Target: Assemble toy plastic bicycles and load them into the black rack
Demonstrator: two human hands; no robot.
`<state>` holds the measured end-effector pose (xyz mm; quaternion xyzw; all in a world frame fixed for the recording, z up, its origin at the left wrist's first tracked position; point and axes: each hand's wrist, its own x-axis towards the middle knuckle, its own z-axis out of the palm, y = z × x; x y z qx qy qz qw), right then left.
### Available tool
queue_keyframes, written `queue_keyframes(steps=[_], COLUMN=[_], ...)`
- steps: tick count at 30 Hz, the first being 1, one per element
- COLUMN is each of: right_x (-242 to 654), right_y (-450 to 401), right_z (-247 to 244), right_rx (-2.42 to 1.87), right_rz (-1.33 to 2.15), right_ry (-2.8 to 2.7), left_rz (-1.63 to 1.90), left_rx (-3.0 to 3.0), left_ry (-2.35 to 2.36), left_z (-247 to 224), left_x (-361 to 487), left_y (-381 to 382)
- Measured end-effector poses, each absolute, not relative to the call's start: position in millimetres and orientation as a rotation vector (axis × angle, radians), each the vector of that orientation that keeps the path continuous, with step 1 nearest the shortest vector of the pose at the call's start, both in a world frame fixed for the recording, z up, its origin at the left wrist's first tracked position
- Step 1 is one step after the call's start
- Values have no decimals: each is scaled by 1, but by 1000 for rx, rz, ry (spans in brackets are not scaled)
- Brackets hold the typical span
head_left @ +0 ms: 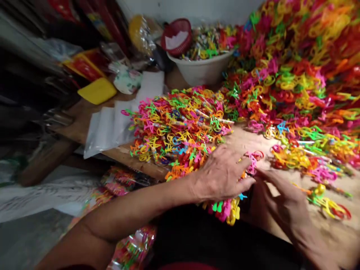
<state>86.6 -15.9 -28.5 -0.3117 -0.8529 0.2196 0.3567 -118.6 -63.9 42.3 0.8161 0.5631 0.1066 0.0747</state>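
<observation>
The left hand (218,176) lies palm down across the near edge of the desk (242,144), its fingers bent and its thumb stretched toward the right hand (287,198). The right hand has partly curled fingers, with a gap between the forefinger and the rest, and its fingertips come close to the left thumb. Blur and overlap hide whether either hand is closed on anything. A pink piece (252,163) of bright plastic sits right at the fingertips of both hands, and a cluster of green, pink and yellow ends (225,210) shows just below the left palm.

Beside the left hand, on the far side, is a wide heap of colourful sticks (180,127) with plastic shapes in pink, green, orange, yellow and blue. To the right, a looser row of similar pieces (309,161) lies on the bare wood, with yellow and red rings (336,208) nearer the right forearm. Behind them rises a much larger pile (309,75).

Left of the heap, flat translucent bags (105,127) overlap on the desk. Beyond them are a yellow tray (97,91) and a floral bundle (128,80). At the back, a pale tub (201,71) full of sticks has a red basket (183,48) resting at its rim. Filled clear bags (135,243) sit below the desk edge.
</observation>
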Motion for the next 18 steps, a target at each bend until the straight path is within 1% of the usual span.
queue_keyframes(steps=[3,6,7,10,12,14,18], right_x=[72,14,-9,-62,-78,-79,-55], right_y=[32,79,92,116,125,131,134], right_z=[3,23,25,18,6,-5,-9], right_rx=[-862,-688,-712,-908,-949,-863,-669], right_rz=[451,458,426,139,-20,-53,36], right_ry=[-2169,-2271,-2345,-2689,-2823,-2839,-2704], left_rz=[382,385,384,428,466,497,510], left_rx=[2447,2435,2433,2431,2437,2433,2398], left_ry=[1690,1690,1690,1687,1675,1668,1668], left_z=[41,42,42,41,40,39,38], left_x=[-119,-119,-119,-120,-121,-122,-123], left_y=[-65,-66,-67,-67,-68,-68,-68])
